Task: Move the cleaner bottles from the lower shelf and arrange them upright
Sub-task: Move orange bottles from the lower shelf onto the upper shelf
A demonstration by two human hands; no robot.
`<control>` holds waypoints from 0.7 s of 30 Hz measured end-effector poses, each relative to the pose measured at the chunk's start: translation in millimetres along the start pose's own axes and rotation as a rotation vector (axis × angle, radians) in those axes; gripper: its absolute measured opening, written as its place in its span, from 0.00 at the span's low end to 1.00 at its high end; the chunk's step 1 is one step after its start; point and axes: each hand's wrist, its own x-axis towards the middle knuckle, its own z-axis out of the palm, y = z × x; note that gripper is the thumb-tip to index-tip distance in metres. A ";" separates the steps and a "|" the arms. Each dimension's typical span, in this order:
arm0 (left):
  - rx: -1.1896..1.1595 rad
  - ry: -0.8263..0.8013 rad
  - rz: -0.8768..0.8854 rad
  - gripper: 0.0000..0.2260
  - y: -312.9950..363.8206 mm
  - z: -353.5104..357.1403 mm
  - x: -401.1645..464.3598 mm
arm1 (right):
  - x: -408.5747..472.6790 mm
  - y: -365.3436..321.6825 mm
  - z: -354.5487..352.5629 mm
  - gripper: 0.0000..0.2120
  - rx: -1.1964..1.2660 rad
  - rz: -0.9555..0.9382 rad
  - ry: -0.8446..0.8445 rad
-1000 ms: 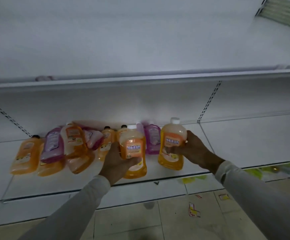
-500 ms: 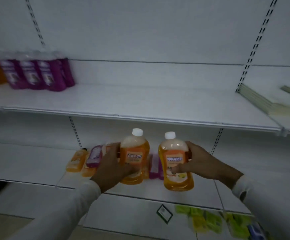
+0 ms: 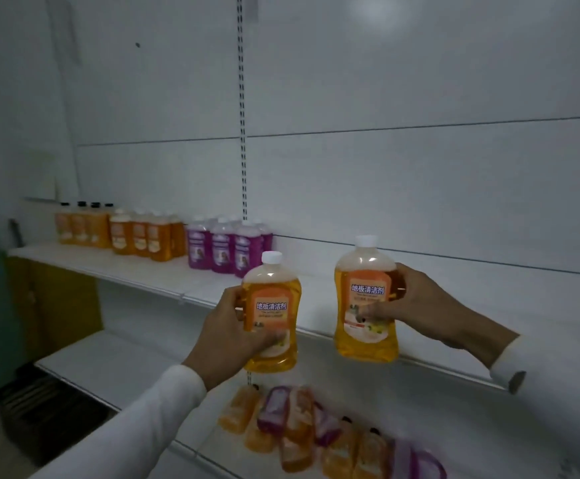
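Observation:
My left hand [image 3: 228, 335] grips an orange cleaner bottle [image 3: 272, 314] with a white cap, held upright in the air. My right hand [image 3: 416, 305] grips a second orange bottle [image 3: 364, 302], also upright, slightly higher. Both bottles hang in front of the upper shelf [image 3: 319, 299]. Below, on the lower shelf [image 3: 482, 440], several orange and purple bottles [image 3: 302, 426] lie on their sides in a heap.
On the upper shelf at the left stand upright rows: orange bottles with black caps [image 3: 81, 224], orange ones with white caps [image 3: 143, 235] and purple ones [image 3: 228, 245]. A slotted upright [image 3: 242, 133] runs up the white back wall. A dark crate [image 3: 39, 413] sits on the floor at lower left.
Both hands have lifted their orange bottles from the lower shelf up to the level of the upper shelf. My view has swung upward and to the left.

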 end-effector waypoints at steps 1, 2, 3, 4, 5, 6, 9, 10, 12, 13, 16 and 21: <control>0.007 0.022 -0.005 0.31 -3.4 -13.2 4.6 | 13.1 -7.0 11.2 0.26 -0.001 -0.014 -0.016; 0.015 0.043 -0.012 0.31 -7.9 -27.0 9.2 | 27.0 -13.9 23.8 0.26 -0.003 -0.029 -0.034; 0.019 0.066 -0.020 0.31 -13.3 -40.9 13.8 | 40.7 -21.5 37.5 0.26 -0.002 -0.044 -0.053; 0.022 0.090 -0.029 0.31 -19.5 -55.6 18.6 | 55.4 -29.0 51.8 0.26 -0.002 -0.060 -0.071; 0.024 0.111 -0.035 0.31 -26.8 -71.3 23.4 | 69.7 -36.6 67.5 0.27 -0.004 -0.076 -0.090; 0.028 0.132 -0.041 0.32 -35.6 -88.2 28.6 | 84.7 -43.5 84.3 0.28 -0.006 -0.097 -0.108; 0.041 0.202 -0.065 0.32 -63.8 -141.7 45.3 | 129.4 -65.9 135.7 0.28 0.027 -0.143 -0.147; 0.049 0.224 -0.073 0.32 -73.9 -159.6 50.7 | 145.4 -72.5 152.6 0.26 0.040 -0.155 -0.161; 0.070 0.259 -0.090 0.32 -93.3 -196.7 60.9 | 177.5 -86.1 186.4 0.24 0.062 -0.170 -0.201; 0.076 0.268 -0.096 0.32 -102.6 -214.9 65.5 | 192.9 -92.1 203.1 0.25 0.069 -0.175 -0.217; 0.086 0.307 -0.120 0.32 -130.0 -264.0 81.1 | 238.7 -107.8 250.4 0.29 0.097 -0.195 -0.271; 0.111 0.393 -0.158 0.30 -175.2 -325.8 110.3 | 309.2 -130.2 323.8 0.29 0.122 -0.239 -0.335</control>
